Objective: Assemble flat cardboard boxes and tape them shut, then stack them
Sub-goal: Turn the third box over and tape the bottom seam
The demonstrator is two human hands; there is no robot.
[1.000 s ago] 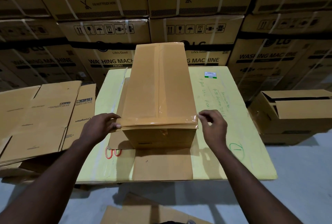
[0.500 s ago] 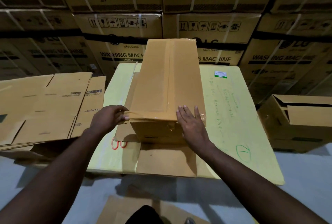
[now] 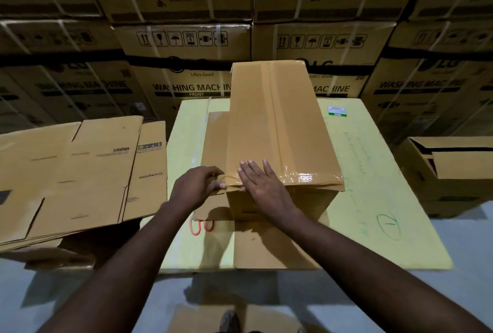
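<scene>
While my left hand (image 3: 197, 187) pinches the tape (image 3: 301, 178) at the box (image 3: 277, 124) corner, mid-frame, my flat open right hand (image 3: 265, 188) should press firmly along it, leaving no wrinkles.

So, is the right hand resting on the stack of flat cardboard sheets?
No, the right hand lies flat on the taped top of the cardboard box; the stack of flat cardboard sheets sits apart on the left.
</scene>
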